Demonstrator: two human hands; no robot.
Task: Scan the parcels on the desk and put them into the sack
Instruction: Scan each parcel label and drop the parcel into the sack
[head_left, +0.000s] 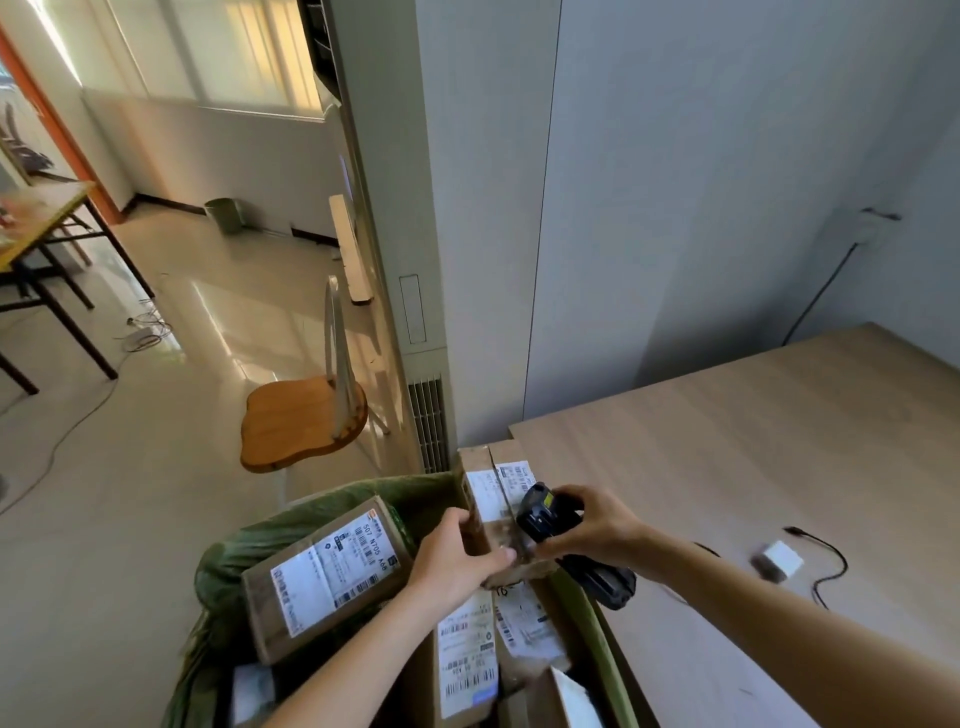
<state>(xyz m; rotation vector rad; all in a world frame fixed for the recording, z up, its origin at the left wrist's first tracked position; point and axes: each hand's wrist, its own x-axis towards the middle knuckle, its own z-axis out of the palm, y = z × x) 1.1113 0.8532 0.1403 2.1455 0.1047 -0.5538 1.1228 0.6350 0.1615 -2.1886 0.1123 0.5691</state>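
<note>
The pale wood-grain desk (753, 467) fills the right of the view; its near left edge meets the green woven sack (322, 514), whose mouth gapes open beside and below that edge. The desk surface in view carries only a small white charger block with a black cable (779, 561) near the front, so, as far as can be seen, this looks like one of the last parcels.

Inside the sack lie several brown cardboard parcels, among them one with a white shipping label facing up (332, 577) on the left and another standing label-out (467, 654) close to the sack's right wall.

The task's parcel, a flat brown cardboard box with white labels (493, 488), stands tilted over the sack mouth, just off the desk's left edge. The left hand (457, 561) curls its fingers round the lower left edge, thumb on the face. The right hand (587, 525) wraps a black handheld barcode scanner (540, 517), fingers curled tight, its head close to the label.

Risks, as I judge them: the one-handed grip on an edge could let the box pivot and drop before the scan registers; the scanner may read a neighbouring label in the sack instead; and the box could catch the sack's slack rim and fall to the floor.
</note>
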